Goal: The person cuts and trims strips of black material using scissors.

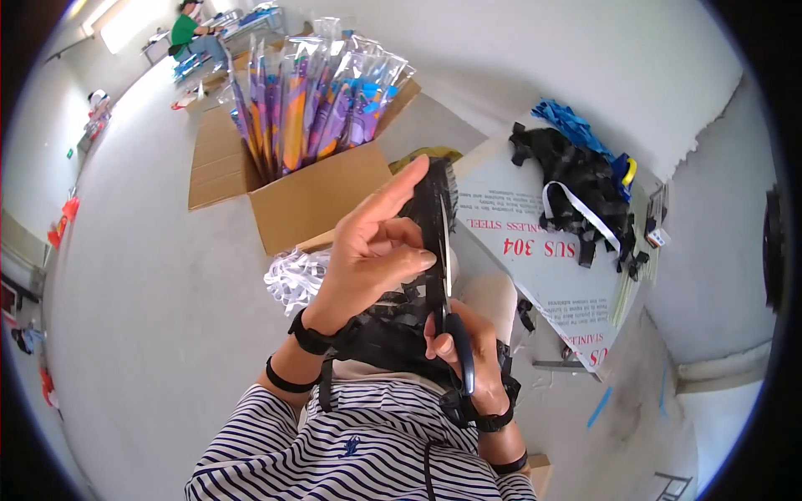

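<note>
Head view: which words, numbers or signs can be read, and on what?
"SUS 304": red, upside down, on the grey sheet.
"INLESS STEEL": same sheet, its start covered.
"STAINL": same sheet's lower corner, cut off.
Smaller print there and the green wall sign: too small to read.

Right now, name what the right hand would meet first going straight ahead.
With scissors leading, the right hand would probably meet the black strip pinched by the left hand; depth is unclear.

The scissors (459, 338) pair bright metal blades with a smooth, plastic-looking handle; the black strip (433, 209) looks cloth-like. Glossy clear plastic sleeves (305, 60) stand in a matt cardboard box (326, 200). The counter (501, 200) has a smooth printed surface; the striped shirt (388, 422) is soft cloth.
</note>
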`<state>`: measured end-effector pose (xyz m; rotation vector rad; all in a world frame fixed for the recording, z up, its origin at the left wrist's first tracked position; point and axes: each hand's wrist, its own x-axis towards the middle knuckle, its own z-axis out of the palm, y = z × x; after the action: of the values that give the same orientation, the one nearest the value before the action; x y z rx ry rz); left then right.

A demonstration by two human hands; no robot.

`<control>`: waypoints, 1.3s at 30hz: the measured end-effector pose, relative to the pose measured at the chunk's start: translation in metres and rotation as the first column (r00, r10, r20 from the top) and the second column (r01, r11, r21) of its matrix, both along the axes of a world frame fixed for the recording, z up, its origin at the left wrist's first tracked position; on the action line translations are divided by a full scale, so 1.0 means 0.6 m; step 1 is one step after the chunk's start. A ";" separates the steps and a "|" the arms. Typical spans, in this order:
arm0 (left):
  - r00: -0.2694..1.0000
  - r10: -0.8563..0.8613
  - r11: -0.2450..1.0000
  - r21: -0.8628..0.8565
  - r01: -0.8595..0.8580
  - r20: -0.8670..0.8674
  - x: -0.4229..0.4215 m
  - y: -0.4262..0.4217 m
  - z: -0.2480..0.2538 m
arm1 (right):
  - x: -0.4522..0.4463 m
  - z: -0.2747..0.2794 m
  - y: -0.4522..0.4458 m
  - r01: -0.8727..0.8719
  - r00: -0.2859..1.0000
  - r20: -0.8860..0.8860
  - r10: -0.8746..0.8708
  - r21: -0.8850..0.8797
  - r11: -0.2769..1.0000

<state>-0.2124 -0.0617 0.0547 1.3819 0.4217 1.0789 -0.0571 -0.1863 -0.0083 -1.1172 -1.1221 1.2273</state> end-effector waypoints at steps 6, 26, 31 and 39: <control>1.000 -0.008 1.000 -0.015 0.008 0.001 0.009 0.002 -0.007 | 0.002 -0.003 -0.004 0.054 0.998 0.030 -0.054 0.017 0.998; 0.991 -0.066 0.996 0.058 0.073 -0.115 -0.001 0.006 -0.019 | 0.011 -0.025 -0.005 0.073 0.991 0.115 -0.070 -0.023 0.997; 0.993 -0.086 0.992 0.080 0.093 -0.085 0.000 0.002 -0.019 | 0.009 -0.017 -0.003 0.078 0.996 0.054 -0.076 -0.030 0.997; 0.991 -0.109 0.992 0.053 0.114 -0.084 0.000 0.003 -0.014 | -0.008 0.014 -0.006 0.151 0.987 -0.048 -0.154 -0.059 0.987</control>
<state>-0.2127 -0.0598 0.0460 1.4866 0.3698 0.9530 -0.0617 -0.1897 0.0002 -1.1831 -0.9501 1.1671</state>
